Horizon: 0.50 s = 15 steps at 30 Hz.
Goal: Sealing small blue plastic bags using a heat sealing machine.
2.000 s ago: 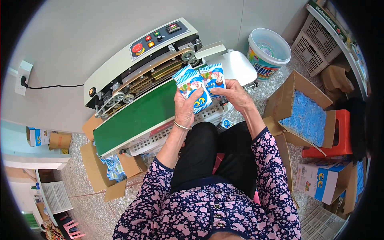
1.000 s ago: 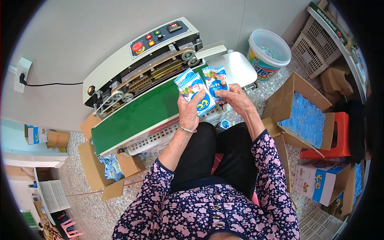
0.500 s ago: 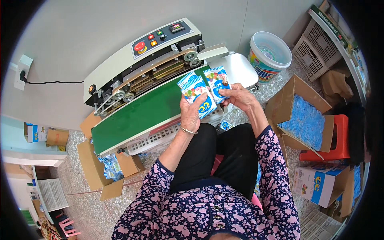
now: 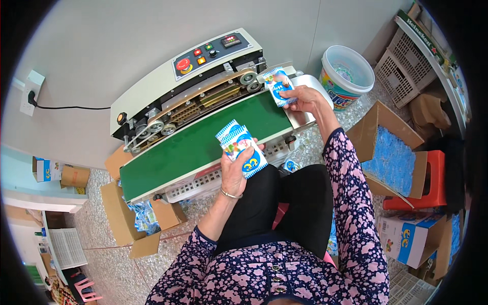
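My left hand (image 4: 236, 170) is closed on a small stack of blue-and-white candy packets (image 4: 244, 152), fanned slightly, above the near edge of the green conveyor belt (image 4: 198, 142). Farther right, my right hand (image 4: 307, 99) pinches a single candy packet (image 4: 279, 86) by its lower right part. That packet is at the right end of the belt, close to the rollers of the band sealing machine (image 4: 183, 76). Whether it touches the machine I cannot tell. The machine's panel has lit buttons and a red knob (image 4: 183, 65).
A cardboard box (image 4: 145, 218) with packets stands below the belt's left end. To the right are a white bucket (image 4: 345, 76), a carton of blue packets (image 4: 389, 157), a red stool (image 4: 429, 178) and another carton (image 4: 406, 239). A white basket (image 4: 203, 185) sits under the belt.
My right hand has moved away from the left, up and right, taking one packet to the machine's right end. My left hand has lowered slightly with the remaining packets.
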Tool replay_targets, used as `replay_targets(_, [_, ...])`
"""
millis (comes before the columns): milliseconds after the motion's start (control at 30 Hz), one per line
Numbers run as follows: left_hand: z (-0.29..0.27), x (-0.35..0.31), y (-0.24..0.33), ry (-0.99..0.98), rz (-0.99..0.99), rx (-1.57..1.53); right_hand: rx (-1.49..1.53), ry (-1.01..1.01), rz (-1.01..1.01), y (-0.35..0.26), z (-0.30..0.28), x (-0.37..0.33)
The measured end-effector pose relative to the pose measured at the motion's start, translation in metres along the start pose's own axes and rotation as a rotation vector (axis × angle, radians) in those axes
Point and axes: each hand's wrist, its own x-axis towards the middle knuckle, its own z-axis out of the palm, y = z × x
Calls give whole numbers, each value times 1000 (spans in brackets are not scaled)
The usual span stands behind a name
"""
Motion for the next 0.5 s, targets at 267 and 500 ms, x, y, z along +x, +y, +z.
replay_targets(267, [6, -2, 3, -18, -7, -33, -23, 31, 100, -8, 3, 18])
replay_targets(500, [7, -2, 3, -17, -13, -31, -217, 16, 137, -11, 13, 28])
